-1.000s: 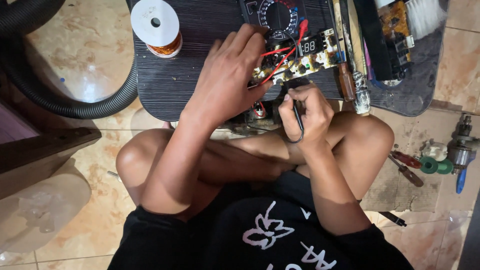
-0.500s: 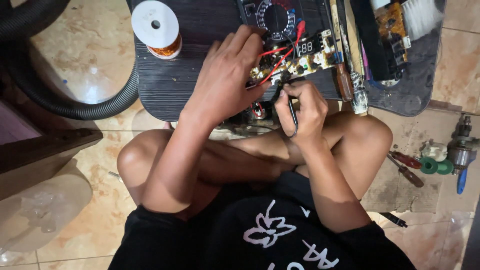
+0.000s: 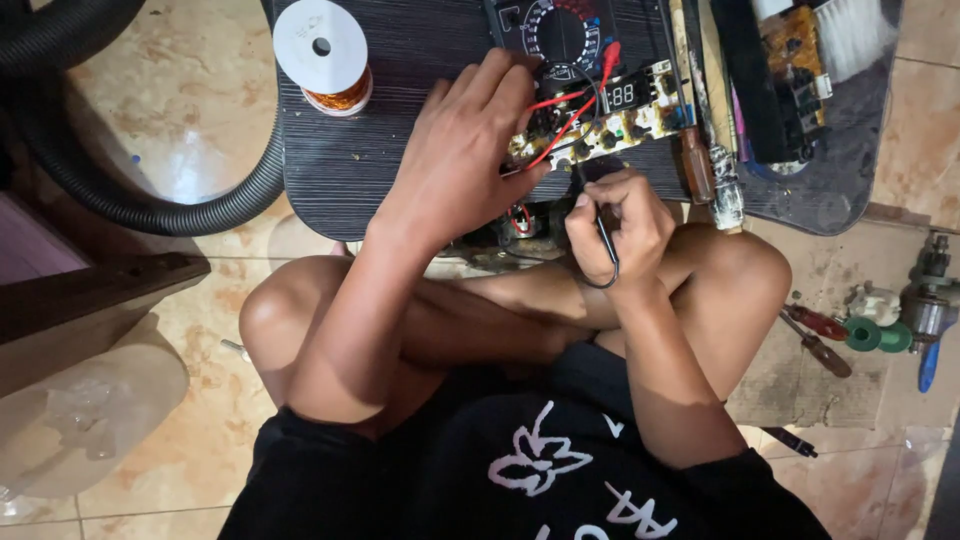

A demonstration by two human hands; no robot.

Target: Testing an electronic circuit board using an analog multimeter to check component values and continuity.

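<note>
— What lay under the hands?
— A pale circuit board [image 3: 640, 115], flat on the dark tabletop, studded with black parts and a small lit display, red wires crossing it.
— And the probe?
— A thin black probe [image 3: 603, 232] stood near upright, tip down at the board's near edge.

One circuit board [image 3: 600, 125], one multimeter [image 3: 560, 30], one spool of copper wire [image 3: 322, 55], two red-handled screwdrivers [image 3: 815, 335] on the floor, two green rolls [image 3: 878, 335], one black hose [image 3: 150, 200]
</note>
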